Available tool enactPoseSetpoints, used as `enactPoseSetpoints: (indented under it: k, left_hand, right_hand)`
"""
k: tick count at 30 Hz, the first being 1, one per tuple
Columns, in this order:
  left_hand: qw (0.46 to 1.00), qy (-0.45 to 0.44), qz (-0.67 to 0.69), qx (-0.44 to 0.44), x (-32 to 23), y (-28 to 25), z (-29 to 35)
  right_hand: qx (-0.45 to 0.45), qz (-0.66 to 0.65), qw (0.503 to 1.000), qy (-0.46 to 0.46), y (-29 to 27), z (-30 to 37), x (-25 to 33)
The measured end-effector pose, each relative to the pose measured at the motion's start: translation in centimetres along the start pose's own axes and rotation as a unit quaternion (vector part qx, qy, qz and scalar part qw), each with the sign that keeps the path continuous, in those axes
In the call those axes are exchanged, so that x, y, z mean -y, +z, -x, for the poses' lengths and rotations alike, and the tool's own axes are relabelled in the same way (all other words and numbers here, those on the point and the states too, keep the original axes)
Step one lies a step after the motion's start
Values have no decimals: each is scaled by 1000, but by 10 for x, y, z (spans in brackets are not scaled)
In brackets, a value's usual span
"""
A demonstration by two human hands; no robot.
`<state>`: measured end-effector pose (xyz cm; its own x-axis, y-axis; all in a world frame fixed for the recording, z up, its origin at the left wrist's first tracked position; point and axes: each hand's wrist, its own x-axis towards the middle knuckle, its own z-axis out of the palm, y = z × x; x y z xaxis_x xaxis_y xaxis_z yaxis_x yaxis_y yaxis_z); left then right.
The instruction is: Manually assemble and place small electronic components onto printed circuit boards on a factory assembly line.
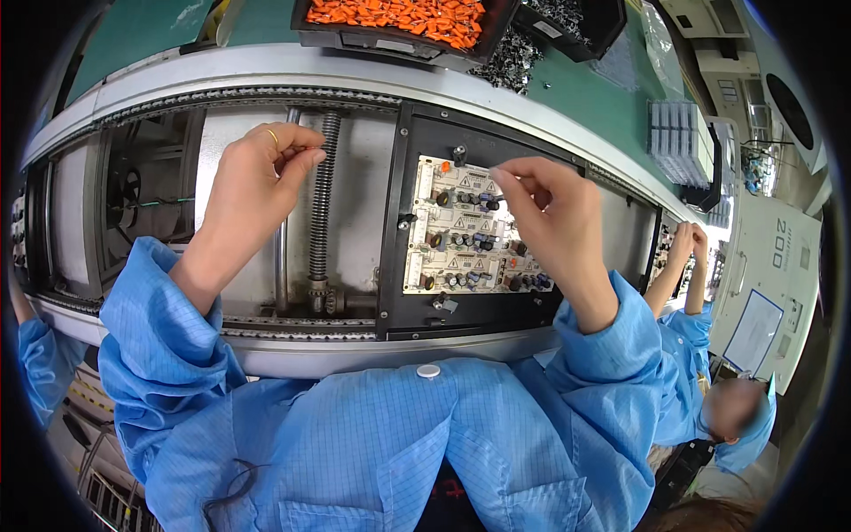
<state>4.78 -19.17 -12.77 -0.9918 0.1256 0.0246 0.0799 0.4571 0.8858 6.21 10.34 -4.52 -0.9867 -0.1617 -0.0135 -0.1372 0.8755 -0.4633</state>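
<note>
My left hand (pixel 253 191), with a ring on one finger, is raised over the open conveyor gap near a coiled spring-like screw (pixel 323 204). Its thumb and forefinger are pinched together; anything between them is too small to make out. Over the right part of a pale circuit board panel (pixel 415 257) hangs my right hand (pixel 563 222), fingers also curled into a pinch, contents hidden. Small black cylindrical parts and an orange component (pixel 446 167) stand on the panel. A black carrier frame (pixel 394 266) surrounds the panel on the conveyor.
Beyond the metal rail, a black bin (pixel 390 43) holds many orange components. Next to it are a second black bin (pixel 612 22) and a loose heap of dark parts (pixel 512 62). Stacked clear trays (pixel 674 133) stand farther right. A co-worker (pixel 687 341) works at the right; another sleeve (pixel 49 368) shows left.
</note>
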Motion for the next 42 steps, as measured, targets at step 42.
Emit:
enactPoseSetpoints:
  k: [42]
  left_hand:
    - [994, 99, -33, -24, 6, -4, 5]
  right_hand:
    - [252, 63, 955, 142, 14, -68, 32]
